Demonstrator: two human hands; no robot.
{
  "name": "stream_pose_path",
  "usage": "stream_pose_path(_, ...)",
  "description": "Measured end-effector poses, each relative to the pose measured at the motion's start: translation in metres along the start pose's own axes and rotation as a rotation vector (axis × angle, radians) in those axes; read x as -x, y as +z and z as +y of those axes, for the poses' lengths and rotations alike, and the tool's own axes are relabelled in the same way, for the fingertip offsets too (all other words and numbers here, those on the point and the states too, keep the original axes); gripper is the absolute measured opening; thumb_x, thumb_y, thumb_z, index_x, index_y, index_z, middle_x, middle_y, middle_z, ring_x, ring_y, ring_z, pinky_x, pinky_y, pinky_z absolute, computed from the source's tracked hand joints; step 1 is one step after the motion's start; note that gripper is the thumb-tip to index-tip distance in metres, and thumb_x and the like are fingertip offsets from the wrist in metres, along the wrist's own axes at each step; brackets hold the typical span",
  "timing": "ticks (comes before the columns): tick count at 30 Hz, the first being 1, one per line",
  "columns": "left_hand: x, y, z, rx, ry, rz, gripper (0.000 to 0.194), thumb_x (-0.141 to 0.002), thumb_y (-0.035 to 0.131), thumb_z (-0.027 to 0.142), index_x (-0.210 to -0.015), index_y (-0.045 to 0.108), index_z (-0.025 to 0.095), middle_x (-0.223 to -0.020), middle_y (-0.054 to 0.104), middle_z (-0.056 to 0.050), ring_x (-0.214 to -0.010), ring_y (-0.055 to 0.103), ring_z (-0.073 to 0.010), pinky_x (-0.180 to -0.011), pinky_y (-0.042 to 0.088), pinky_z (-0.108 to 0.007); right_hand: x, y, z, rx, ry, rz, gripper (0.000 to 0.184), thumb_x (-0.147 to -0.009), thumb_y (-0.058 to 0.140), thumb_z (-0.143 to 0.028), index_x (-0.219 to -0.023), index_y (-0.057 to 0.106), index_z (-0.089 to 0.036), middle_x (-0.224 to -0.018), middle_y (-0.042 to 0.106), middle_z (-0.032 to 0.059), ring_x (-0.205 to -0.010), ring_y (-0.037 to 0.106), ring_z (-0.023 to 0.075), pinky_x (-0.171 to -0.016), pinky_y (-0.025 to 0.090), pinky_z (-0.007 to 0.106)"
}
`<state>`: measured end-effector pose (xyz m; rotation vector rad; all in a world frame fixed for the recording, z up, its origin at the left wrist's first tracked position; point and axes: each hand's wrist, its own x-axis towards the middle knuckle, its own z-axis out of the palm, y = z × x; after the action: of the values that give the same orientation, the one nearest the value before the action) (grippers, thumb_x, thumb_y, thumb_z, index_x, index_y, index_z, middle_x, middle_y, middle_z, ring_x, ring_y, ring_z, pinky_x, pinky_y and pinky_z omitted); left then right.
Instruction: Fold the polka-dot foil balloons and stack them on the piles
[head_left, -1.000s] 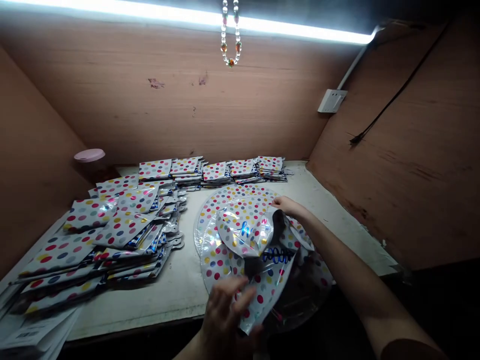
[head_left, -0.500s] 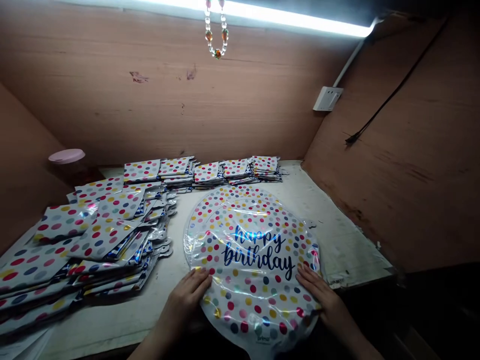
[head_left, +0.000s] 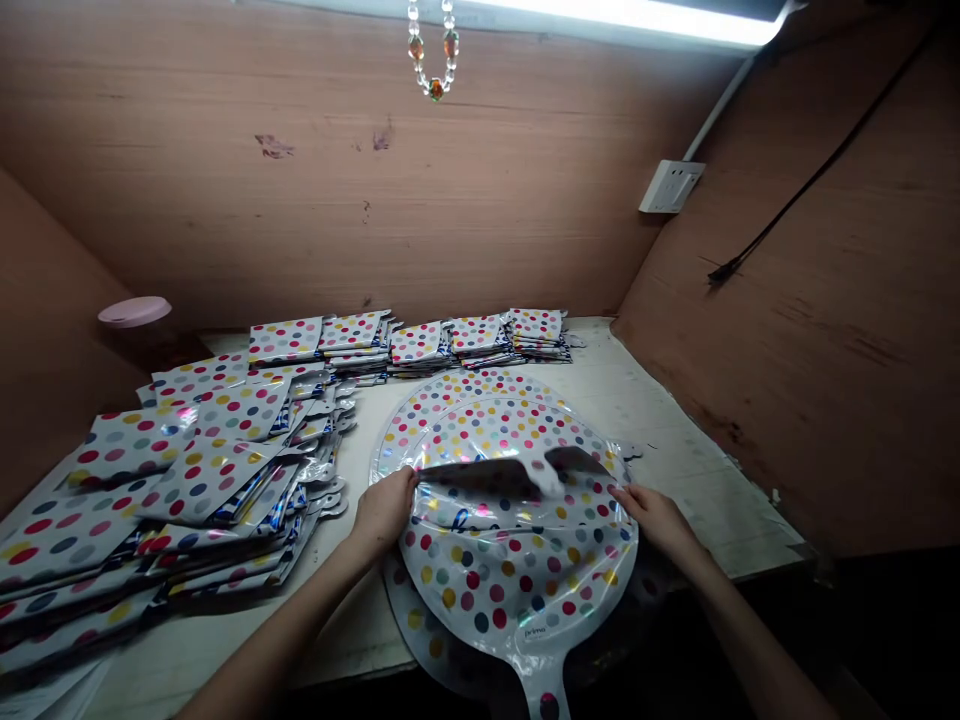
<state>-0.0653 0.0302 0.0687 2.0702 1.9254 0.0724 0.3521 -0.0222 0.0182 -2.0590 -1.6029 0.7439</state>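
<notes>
Only legible print: a small grey brand mark near the neck of the polka-dot foil balloon, reading "prima" or "primo", last letter unclear. A finer line under it is too small to read. Blue script on the balloon's face, just below the fold, shows only as a fragment; no word readable. Stacked foil balloons at left: no readable print. Paper sheet, bottom-left corner: cut off, unreadable.
</notes>
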Motion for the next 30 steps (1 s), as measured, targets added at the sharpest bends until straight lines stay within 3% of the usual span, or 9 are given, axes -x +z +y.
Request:
stream_pose_path(2,0.011,0.001,0.013,-0.045,0.040,0.113,0.030,-0.093,0.035,0.023,-0.112,0.056,0.015,-0.109,0.063,-0.015,-0.089,0.063,-0.0282,-0.074,0.048,-0.040,-0.005,0.001,0.001,-0.005,0.017,-0.027,0.042,-0.077,0.048,-0.059,-0.057,0.051,-0.022,-0.062,0.064,0.0030,-0.066,0.059,0.0229,-0.057,0.040,0.028)
stream_pose_path(5,0.041,0.008,0.033,-0.067,0.449,0.264,0.039,-0.090,0.047,0.032,-0.126,0.051,0.016,-0.119,0.058,-0.015,-0.103,0.058,-0.0296,-0.088,0.046,-0.046,-0.005,0.000,0.005,-0.071,0.026,-0.061,0.041,-0.077,0.048,-0.059,-0.060,0.054,-0.021,-0.063,0.065,0.0024,-0.067,0.059,0.0222,-0.057,0.041,0.027)
stream_pose_path(8,0.072,0.028,0.048,-0.066,0.950,0.118,0.077,-0.075,0.061,0.060,-0.139,0.039,0.024,-0.138,0.046,-0.013,-0.123,0.043,-0.0383,-0.101,0.036,-0.057,-0.003,-0.001,0.005,-0.106,0.031,-0.067,0.040,-0.077,0.048,-0.057,-0.063,0.058,-0.021,-0.063,0.065,0.0023,-0.067,0.059,0.0218,-0.057,0.041,0.027)
stream_pose_path(10,0.088,0.048,0.052,-0.109,1.096,0.075,0.081,-0.073,0.063,0.061,-0.143,0.032,0.032,-0.150,0.031,-0.010,-0.132,0.030,-0.0433,-0.103,0.029,-0.063,-0.004,-0.002,0.005,-0.103,0.023,-0.065,0.039,-0.076,0.049,-0.055,-0.063,0.060,-0.020,-0.061,0.064,0.0021,-0.065,0.058,0.0212,-0.056,0.041,0.026)
stream_pose_path(15,0.119,0.082,0.039,-0.203,1.152,0.202,0.053,-0.084,0.061,0.038,-0.134,0.044,0.038,-0.153,0.026,-0.001,-0.135,0.029,-0.0397,-0.101,0.037,-0.056,-0.015,-0.009,0.000,-0.052,0.017,-0.027,0.036,-0.074,0.048,-0.051,-0.057,0.055,-0.021,-0.056,0.060,0.0010,-0.060,0.054,0.0186,-0.053,0.038,0.025)
stream_pose_path(20,0.125,0.057,0.024,-0.063,1.272,0.208,0.038,-0.087,0.055,0.032,-0.123,0.056,0.022,-0.130,0.057,-0.005,-0.117,0.053,-0.0319,-0.091,0.049,-0.042,-0.020,-0.014,-0.012,0.015,0.010,0.057,0.030,-0.077,0.047,-0.044,-0.059,0.054,-0.021,-0.061,0.061,0.0022,-0.064,0.054,0.0197,-0.058,0.037,0.026)
stream_pose_path(24,0.094,0.039,0.040,0.234,1.033,0.223,0.031,-0.090,0.042,0.014,-0.117,0.057,0.016,-0.108,0.066,-0.010,-0.096,0.063,-0.0180,-0.081,0.052,-0.029,0.002,-0.013,-0.021,0.038,-0.010,0.105,0.027,-0.080,0.045,-0.045,-0.068,0.055,-0.023,-0.067,0.064,0.0027,-0.066,0.057,0.0208,-0.059,0.038,0.027)
stream_pose_path(27,0.077,0.051,0.066,0.194,1.081,0.116,0.041,-0.088,0.053,0.030,-0.128,0.051,0.022,-0.128,0.057,-0.011,-0.120,0.052,-0.0262,-0.097,0.045,-0.042,0.021,-0.015,-0.026,0.017,-0.041,0.100,0.023,-0.081,0.046,-0.044,-0.077,0.056,-0.023,-0.073,0.066,0.0023,-0.067,0.058,0.0208,-0.061,0.040,0.027)
stream_pose_path(30,0.080,0.074,0.082,0.026,1.214,-0.020,0.067,-0.077,0.064,0.053,-0.137,0.043,0.030,-0.152,0.029,-0.005,-0.139,0.021,-0.0396,-0.108,0.026,-0.061,0.028,-0.021,-0.035,0.026,-0.058,0.152,0.022,-0.082,0.044,-0.041,-0.076,0.055,-0.023,-0.072,0.065,0.0029,-0.069,0.059,0.0213,-0.063,0.041,0.028)
